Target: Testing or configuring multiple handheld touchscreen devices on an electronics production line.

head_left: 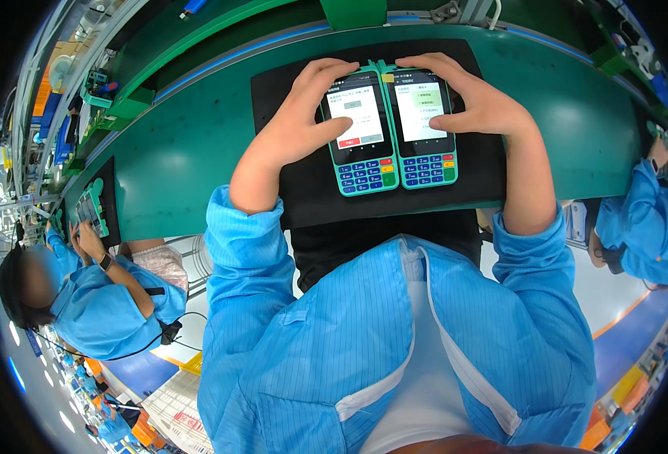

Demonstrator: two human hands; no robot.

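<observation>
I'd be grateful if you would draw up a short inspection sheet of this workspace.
Surface: green bench with a black mat on it.
Job's things: left payment terminal and right payment terminal, side by side on the mat, displays lit, keypads toward the wearer.
Clutter: nothing seen near the hands.
Hands: left hand and right hand each reach around a terminal's upper end, thumb over the screen; how firmly they hold cannot be told.
Cables: a white cord or tube beyond the bench's far edge.
Surroundings: blue-clad co-workers, one at left, another at right.
</observation>
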